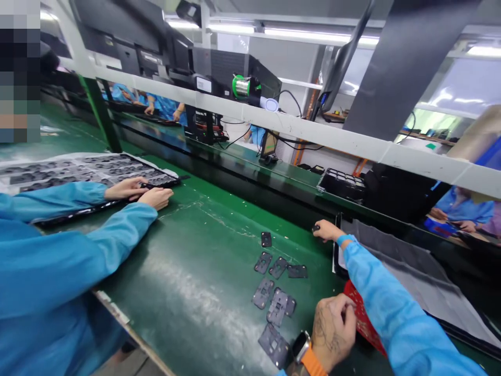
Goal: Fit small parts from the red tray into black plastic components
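My right hand reaches out past the corner of a black tray and pinches a small black piece; its exact kind is too small to tell. Closer to me, my left hand, with an orange-banded watch on the wrist, has its fingers curled in beside a red patterned piece. Whatever those fingers hold, if anything, is hidden. Several flat dark plates with cutouts lie loose on the green table to the left of my hands. One plate lies apart at the far end.
On the right, grey sheeting covers the black tray. A co-worker in blue sleeves works at the left over a large tray of dark parts. A white rail crosses above the bench, with a solder wire spool on it.
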Demonstrator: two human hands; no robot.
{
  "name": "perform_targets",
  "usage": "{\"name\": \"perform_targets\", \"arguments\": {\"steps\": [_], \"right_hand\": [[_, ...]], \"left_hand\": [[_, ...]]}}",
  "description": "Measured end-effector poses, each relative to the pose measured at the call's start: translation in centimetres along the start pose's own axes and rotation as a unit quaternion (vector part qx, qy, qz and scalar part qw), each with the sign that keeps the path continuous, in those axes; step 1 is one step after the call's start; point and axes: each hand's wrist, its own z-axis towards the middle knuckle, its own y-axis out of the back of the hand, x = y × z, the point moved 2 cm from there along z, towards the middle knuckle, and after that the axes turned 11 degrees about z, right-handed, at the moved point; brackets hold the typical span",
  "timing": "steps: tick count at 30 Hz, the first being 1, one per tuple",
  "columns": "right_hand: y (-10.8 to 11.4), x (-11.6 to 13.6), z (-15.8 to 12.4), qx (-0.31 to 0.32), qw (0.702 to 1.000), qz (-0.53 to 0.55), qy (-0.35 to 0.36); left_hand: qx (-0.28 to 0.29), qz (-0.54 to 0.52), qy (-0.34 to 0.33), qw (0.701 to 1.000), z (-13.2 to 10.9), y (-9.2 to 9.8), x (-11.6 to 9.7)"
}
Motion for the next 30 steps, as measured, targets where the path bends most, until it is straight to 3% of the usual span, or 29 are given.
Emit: {"name": "perform_targets", "arguments": {"steps": [3, 5, 8, 11, 14, 18, 22, 25, 30], "right_hand": [[3.9, 0.0, -5.4, -0.047, 0.991, 0.087, 0.094], [4.8, -1.4, -10.6, -0.060, 0.981, 0.136, 0.128], [3.2, -4.3, -18.2, -0.060, 0.954, 0.250, 0.154], [0.1, -7.0, -22.7, -0.070, 0.911, 0.384, 0.136], [-1.8, -8.8, -23.9, -0.068, 0.889, 0.441, 0.104], [-2.2, -10.3, -23.4, -0.040, 0.883, 0.455, 0.107], [-2.1, -11.3, -22.8, -0.063, 0.883, 0.439, 0.153], [-1.9, -11.3, -22.5, -0.128, 0.891, 0.385, 0.204], [-2.1, -9.9, -23.1, -0.203, 0.893, 0.216, 0.339]], "left_hand": [[0.022, -0.045, 0.042, 0.998, 0.4, 0.3, -0.1], [0.051, -0.118, 0.068, 0.989, 0.4, 0.5, -0.5], [0.102, -0.246, 0.080, 0.961, 0.0, 0.4, -1.2], [0.151, -0.311, 0.078, 0.935, -0.6, -0.3, -1.6], [0.157, -0.290, 0.095, 0.939, -0.8, -0.9, -1.6], [0.116, -0.240, 0.121, 0.956, -0.4, -0.9, -1.3], [0.093, -0.136, 0.096, 0.982, 0.2, -0.3, -0.8], [0.102, -0.093, 0.084, 0.987, 0.4, 0.0, -0.4], [0.129, -0.202, 0.155, 0.958, 0.4, 0.0, 0.0]]}}
